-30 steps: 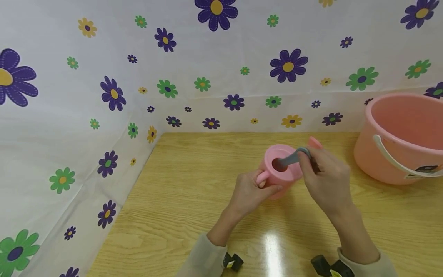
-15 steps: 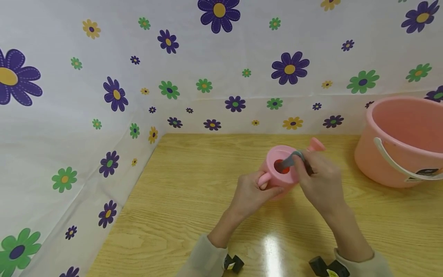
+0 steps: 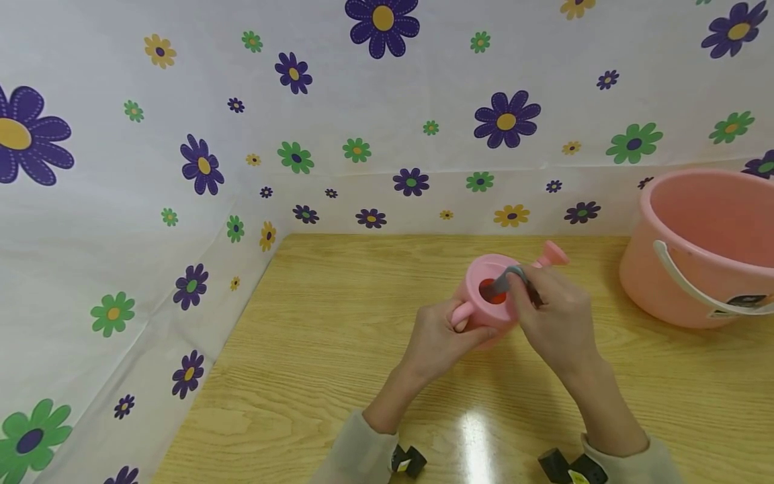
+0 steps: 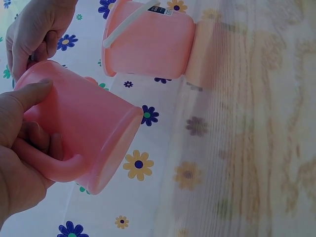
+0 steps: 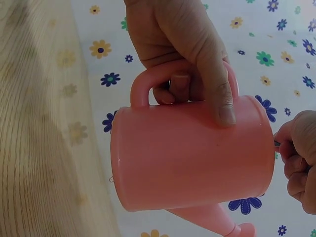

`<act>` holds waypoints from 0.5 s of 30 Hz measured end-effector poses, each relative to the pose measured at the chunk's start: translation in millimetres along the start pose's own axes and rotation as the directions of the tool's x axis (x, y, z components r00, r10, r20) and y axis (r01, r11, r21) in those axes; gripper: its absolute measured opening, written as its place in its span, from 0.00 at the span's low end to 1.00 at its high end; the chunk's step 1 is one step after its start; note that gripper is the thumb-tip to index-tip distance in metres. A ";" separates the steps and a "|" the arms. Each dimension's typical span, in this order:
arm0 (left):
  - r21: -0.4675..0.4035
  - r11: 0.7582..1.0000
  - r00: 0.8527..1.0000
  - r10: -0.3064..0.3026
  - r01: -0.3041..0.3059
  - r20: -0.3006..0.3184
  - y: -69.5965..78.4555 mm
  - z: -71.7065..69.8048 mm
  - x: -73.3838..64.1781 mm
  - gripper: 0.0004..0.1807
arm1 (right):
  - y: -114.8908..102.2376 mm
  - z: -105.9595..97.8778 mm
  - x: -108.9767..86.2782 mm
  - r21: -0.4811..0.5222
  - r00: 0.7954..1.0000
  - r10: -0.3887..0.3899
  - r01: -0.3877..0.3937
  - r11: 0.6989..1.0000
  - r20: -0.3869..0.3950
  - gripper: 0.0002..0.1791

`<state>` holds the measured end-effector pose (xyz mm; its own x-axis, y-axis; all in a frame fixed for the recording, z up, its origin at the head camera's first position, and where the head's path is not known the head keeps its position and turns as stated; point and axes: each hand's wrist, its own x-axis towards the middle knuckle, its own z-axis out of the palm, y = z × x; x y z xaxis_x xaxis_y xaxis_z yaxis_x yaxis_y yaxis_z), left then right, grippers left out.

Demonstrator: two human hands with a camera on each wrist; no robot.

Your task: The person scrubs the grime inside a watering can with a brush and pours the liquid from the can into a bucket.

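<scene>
Head view: a pink watering can (image 3: 487,313) is held left of the bucket (image 3: 652,286), well apart from it, and appears to be lifted off the bench (image 3: 338,349). It is gripped by the left hand (image 3: 432,339), on the side away from the bucket, with fingers curled through the handle (image 3: 462,313) and the thumb laid against the can's side. A grey-blue tool (image 3: 505,280) is pinched in the right hand (image 3: 559,319), nearer the bucket, and its far end is dipped into the can's top, where a red patch (image 3: 498,298) cannot be identified. The spout (image 3: 553,254) is aimed to the bucket's side. The can is judged to be light, stiff plastic, slippery if wet but hardly fragile; any contents cannot be weighed by eye. It is best held by the handle, thumb bracing; the tool is best pinched at its exposed end.
</scene>
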<state>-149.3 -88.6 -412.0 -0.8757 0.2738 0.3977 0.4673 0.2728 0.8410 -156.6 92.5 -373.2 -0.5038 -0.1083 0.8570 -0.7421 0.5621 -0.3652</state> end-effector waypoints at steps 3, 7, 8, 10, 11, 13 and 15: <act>0.008 1.000 1.000 0.001 -0.001 -0.007 -0.2 0.2 0.1 0.19 | -0.3 1.2 0.6 -0.005 1.000 -0.011 0.011 1.000 -0.017 0.06; 0.009 1.000 1.000 0.006 -0.006 -0.005 -1.4 0.4 0.3 0.20 | -1.2 0.7 0.8 -0.010 0.999 -0.016 0.016 1.000 -0.031 0.10; 0.011 1.000 1.000 0.007 -0.007 -0.004 -1.7 0.5 0.5 0.20 | -1.6 0.1 0.9 -0.012 0.999 -0.014 0.014 1.000 -0.033 0.15; 0.008 1.000 1.000 0.008 -0.008 -0.001 -1.8 0.5 0.6 0.21 | -2.6 -1.2 1.2 -0.005 0.999 -0.004 0.004 1.000 -0.041 0.23; 0.004 1.000 1.000 0.007 -0.007 0.001 -1.8 0.5 0.6 0.21 | -2.7 -1.8 1.3 0.003 0.999 -0.001 0.001 1.000 -0.051 0.24; -0.002 1.000 1.000 0.004 -0.004 0.004 -1.8 0.6 0.9 0.20 | -3.4 -3.9 2.4 0.010 0.998 -0.004 0.005 1.000 -0.064 0.23; -0.010 1.000 1.000 -0.001 0.001 0.006 -1.3 0.5 0.8 0.20 | -4.3 -6.5 3.5 0.020 0.997 0.000 0.002 1.000 -0.075 0.16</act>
<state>-150.6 -88.2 -413.0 -0.8755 0.2789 0.3945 0.4650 0.2644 0.8449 -152.4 95.0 -366.3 -0.4691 -0.0464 0.8819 -0.7516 0.5453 -0.3711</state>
